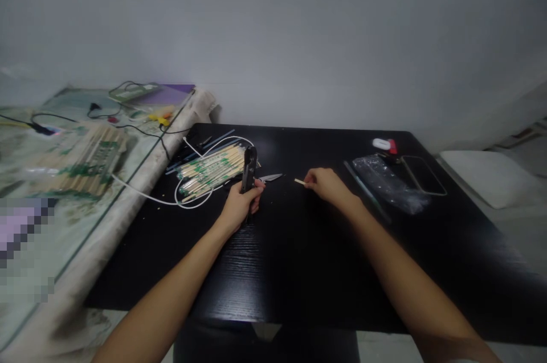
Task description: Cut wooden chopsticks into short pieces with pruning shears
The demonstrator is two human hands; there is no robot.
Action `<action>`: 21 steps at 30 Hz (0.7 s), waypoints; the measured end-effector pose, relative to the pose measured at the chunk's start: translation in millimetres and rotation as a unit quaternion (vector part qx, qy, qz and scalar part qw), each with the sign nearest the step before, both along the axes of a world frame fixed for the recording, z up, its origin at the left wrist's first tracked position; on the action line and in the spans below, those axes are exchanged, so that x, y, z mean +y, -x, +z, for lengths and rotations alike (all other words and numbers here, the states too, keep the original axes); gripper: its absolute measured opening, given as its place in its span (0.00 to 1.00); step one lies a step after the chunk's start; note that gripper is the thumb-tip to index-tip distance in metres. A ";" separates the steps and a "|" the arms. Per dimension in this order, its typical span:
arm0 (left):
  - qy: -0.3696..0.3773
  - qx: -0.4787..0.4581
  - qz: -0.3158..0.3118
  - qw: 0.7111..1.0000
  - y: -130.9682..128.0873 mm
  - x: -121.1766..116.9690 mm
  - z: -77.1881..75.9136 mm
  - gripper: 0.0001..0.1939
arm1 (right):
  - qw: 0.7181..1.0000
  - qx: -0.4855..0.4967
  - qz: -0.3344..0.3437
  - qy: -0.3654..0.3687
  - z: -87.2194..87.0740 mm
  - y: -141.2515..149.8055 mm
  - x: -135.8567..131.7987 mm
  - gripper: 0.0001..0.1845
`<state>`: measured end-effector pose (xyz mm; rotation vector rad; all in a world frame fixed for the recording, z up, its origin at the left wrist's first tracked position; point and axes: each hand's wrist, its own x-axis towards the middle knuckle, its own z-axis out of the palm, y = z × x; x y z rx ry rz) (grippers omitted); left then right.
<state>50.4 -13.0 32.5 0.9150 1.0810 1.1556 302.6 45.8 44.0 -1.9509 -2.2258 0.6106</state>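
Our left hand (237, 203) clasps a long black tool (247, 176).
Right hand (327, 183) pinches a pale wooden stick (299, 181), likely leaving its nine-o'clock end free.

A home, seemingly: cloth-covered table (81, 232), black desk (299, 272)

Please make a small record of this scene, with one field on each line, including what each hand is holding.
Surface: black table
Left hand: gripping a black tool, held upright
Right hand: pinching a short pale stick at the fingertips
Between the hands: a pointed metal blade, nearer the left hand
Table, left side: wrapped sticks with green print
Table, right side: clear plastic bag, crumpled
Unclear: the black tool's exact type
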 end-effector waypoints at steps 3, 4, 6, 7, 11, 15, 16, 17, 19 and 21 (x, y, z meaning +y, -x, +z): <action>-0.027 0.029 0.013 0.999 1.1 0.6 -3.0 0.14 | 1.000 -0.019 -0.015 0.014 5.3 -6.3 -0.2 0.02; -0.045 0.044 0.019 0.998 1.4 0.4 -3.4 0.15 | 0.999 -0.025 -0.019 0.020 7.6 -9.8 0.1 0.01; -0.086 0.071 0.029 0.993 2.2 -1.0 -2.8 0.16 | 0.999 -0.027 -0.020 0.028 13.6 -19.2 1.3 0.02; -0.104 0.078 0.032 0.991 2.6 -2.1 -1.7 0.16 | 0.999 -0.025 -0.022 0.026 17.1 -25.0 2.2 0.03; -0.141 0.062 0.060 0.986 4.5 -5.2 3.6 0.16 | 0.996 -0.025 -0.085 -0.032 30.4 -51.7 7.1 0.06; -0.146 0.054 0.088 0.984 6.6 -2.2 2.6 0.17 | 0.989 -0.083 -0.123 -0.005 32.2 -69.3 11.1 0.07; -0.141 0.052 0.090 0.984 7.1 -1.0 1.2 0.18 | 0.988 -0.097 -0.120 0.015 30.7 -71.0 11.5 0.08; -0.137 0.050 0.090 0.985 7.6 0.1 -0.4 0.18 | 0.987 -0.108 -0.116 0.032 28.9 -71.9 11.6 0.09; -0.130 0.048 0.088 0.987 8.2 1.4 -3.4 0.19 | 0.985 -0.118 -0.113 0.051 24.9 -71.9 11.5 0.12; -0.124 0.045 0.089 0.987 8.0 1.2 -4.9 0.21 | 0.985 -0.116 -0.114 0.052 21.1 -70.8 11.5 0.14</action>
